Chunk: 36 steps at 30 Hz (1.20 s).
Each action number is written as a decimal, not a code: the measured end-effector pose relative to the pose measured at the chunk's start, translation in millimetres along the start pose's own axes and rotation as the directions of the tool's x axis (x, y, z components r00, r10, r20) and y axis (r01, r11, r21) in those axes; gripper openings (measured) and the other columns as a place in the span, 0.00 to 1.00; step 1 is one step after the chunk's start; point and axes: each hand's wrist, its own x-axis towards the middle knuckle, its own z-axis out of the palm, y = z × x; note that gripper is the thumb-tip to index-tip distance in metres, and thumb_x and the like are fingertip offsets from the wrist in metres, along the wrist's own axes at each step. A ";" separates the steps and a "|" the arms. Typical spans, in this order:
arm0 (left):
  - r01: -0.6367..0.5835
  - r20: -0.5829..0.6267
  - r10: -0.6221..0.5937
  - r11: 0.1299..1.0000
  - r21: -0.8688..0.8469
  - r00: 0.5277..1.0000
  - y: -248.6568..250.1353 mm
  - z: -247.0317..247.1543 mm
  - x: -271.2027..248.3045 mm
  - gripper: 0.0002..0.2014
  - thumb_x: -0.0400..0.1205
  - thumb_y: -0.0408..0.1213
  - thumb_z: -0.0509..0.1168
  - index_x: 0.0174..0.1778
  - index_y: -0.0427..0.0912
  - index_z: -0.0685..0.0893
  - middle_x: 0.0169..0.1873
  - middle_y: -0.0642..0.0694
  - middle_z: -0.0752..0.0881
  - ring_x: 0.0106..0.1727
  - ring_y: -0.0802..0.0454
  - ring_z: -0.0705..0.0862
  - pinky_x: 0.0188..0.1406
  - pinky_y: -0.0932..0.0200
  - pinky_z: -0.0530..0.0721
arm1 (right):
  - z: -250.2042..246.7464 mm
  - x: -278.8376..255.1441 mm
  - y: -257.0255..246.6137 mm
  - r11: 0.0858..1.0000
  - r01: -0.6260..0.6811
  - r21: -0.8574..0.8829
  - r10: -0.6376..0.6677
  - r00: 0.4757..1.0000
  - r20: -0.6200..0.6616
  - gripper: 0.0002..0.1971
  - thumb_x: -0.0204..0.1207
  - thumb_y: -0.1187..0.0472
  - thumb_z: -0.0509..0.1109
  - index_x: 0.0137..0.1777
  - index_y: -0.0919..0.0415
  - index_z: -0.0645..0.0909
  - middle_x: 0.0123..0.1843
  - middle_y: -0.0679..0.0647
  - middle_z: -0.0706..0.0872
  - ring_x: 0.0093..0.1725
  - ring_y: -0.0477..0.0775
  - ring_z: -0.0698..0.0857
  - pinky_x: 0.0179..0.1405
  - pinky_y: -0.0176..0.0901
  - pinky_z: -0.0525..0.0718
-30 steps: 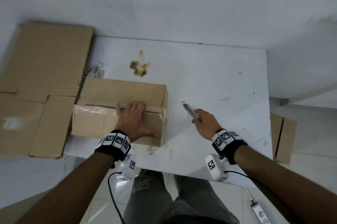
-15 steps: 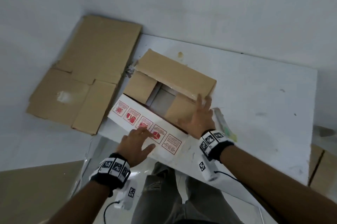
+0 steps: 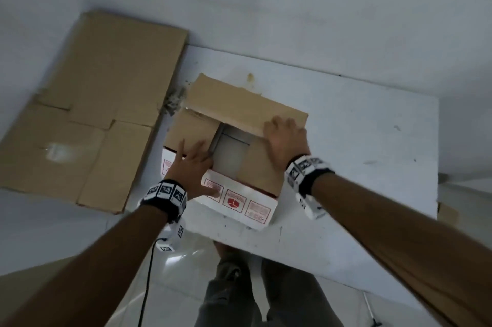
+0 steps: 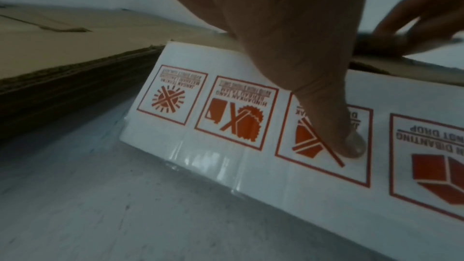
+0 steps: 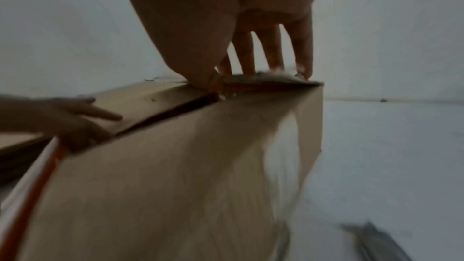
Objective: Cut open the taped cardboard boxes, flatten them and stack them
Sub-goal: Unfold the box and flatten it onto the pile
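Looks like a bare back room or storeroom used for packing work, not a lived-in space. Plain white walls [image 3: 346, 7], unpainted-looking and w/o decoration. A worn white table [image 3: 359, 145] pushed to the wall, its surface scuffed, w/ a brown stain [image 3: 250, 78] near the far edge. Flattened cardboard [image 3: 101, 103] lies stacked beside the table's left edge. Pale glossy floor tiles [image 3: 170, 281] show below the near edge; more cardboard [image 3: 447, 213] sits past the right edge.
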 end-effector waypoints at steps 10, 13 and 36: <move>-0.251 -0.129 0.267 0.960 0.124 0.955 -31.5 22.6 -6.0 0.41 0.67 0.81 0.57 0.66 0.56 0.87 0.89 0.44 0.56 0.86 0.37 0.26 0.76 0.12 0.39 | -96.6 72.7 50.0 0.929 -0.360 -0.089 0.323 0.905 -0.278 0.17 0.79 0.55 0.71 0.65 0.58 0.78 0.63 0.60 0.81 0.63 0.67 0.77 0.65 0.65 0.73; -0.240 0.019 0.241 0.953 0.184 0.970 -36.1 7.9 -0.2 0.50 0.69 0.84 0.53 0.84 0.59 0.66 0.89 0.45 0.36 0.83 0.31 0.23 0.72 0.15 0.28 | -59.3 65.2 8.7 0.924 -0.382 -0.022 0.382 0.924 0.010 0.36 0.77 0.29 0.63 0.74 0.56 0.76 0.72 0.60 0.80 0.73 0.68 0.76 0.74 0.76 0.65; -0.064 -0.050 0.081 0.960 0.273 0.996 -77.3 -13.1 -20.4 0.48 0.71 0.83 0.51 0.78 0.53 0.76 0.88 0.37 0.58 0.87 0.28 0.34 0.68 0.13 0.22 | -20.6 -79.5 38.1 0.376 -0.604 0.703 0.779 0.617 0.113 0.31 0.84 0.56 0.69 0.84 0.53 0.60 0.66 0.68 0.83 0.58 0.70 0.85 0.53 0.52 0.81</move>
